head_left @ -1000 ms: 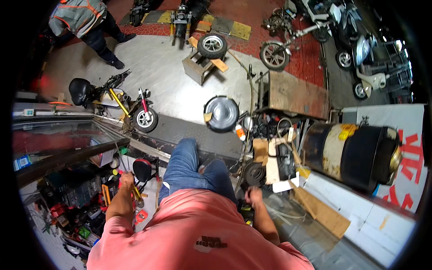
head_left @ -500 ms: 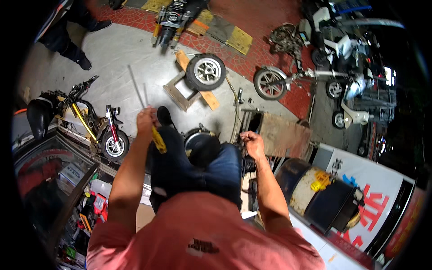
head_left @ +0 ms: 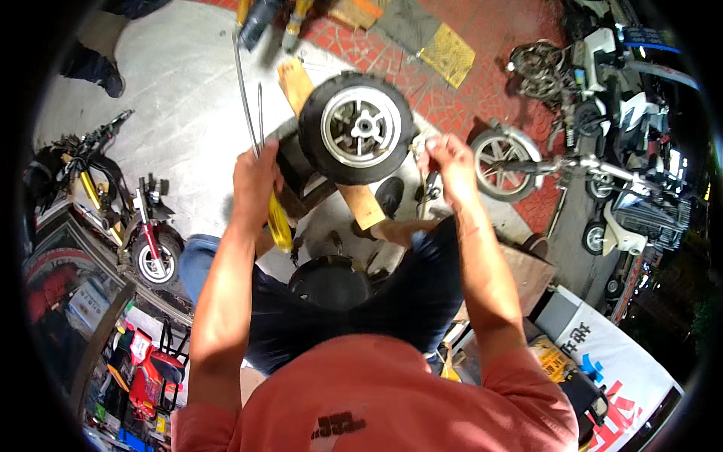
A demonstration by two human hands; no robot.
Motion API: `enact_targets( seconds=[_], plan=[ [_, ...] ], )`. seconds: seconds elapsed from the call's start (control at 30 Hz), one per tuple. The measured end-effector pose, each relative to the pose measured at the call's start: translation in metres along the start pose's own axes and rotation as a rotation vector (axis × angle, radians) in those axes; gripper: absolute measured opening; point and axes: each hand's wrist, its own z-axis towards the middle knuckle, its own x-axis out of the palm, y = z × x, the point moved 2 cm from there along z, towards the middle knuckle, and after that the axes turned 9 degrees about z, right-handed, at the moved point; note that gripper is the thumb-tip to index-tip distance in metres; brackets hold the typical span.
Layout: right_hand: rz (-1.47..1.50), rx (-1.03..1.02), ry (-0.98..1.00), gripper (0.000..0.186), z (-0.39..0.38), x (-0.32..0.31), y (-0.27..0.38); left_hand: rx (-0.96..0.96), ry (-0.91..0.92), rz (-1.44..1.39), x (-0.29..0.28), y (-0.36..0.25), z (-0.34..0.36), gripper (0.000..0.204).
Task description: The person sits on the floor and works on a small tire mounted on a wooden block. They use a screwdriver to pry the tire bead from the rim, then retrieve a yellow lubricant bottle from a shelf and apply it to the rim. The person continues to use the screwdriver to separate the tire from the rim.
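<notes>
My left hand grips two long thin metal rods and a tool with a yellow handle. My right hand is at the right side of a small wheel, fingers bent on something small I cannot make out. The wheel has a black tyre and silver spokes; it lies flat on a wooden plank over a low dark stand. A round black seat is down between my knees.
At the left stand a stripped scooter and another person's legs. Parked two-wheelers and a loose front fork with wheel are at the right. A glass case and white sign board flank me.
I have moved forward over the wheel, now much larger in view. Both hands have risen to its sides, the left carrying the rods and yellow tool.
</notes>
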Motion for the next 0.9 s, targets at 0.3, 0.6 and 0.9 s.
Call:
enact_targets(
  seconds=[0.3, 0.6, 0.9],
  plan=[
    [0.063, -0.241, 0.066, 0.012, 0.017, 0.011, -0.06, 0.464, -0.034, 0.055, 0.064, 0.04, 0.027, 0.03],
    [-0.074, -0.153, -0.016, 0.012, 0.018, 0.007, -0.057, 0.487, 0.08, 0.051, 0.089, 0.05, 0.013, 0.018],
    [-0.014, -0.102, 0.039, 0.013, 0.023, -0.004, -0.066, 0.419, 0.076, -0.127, 0.089, 0.07, 0.004, 0.019]
  ],
)
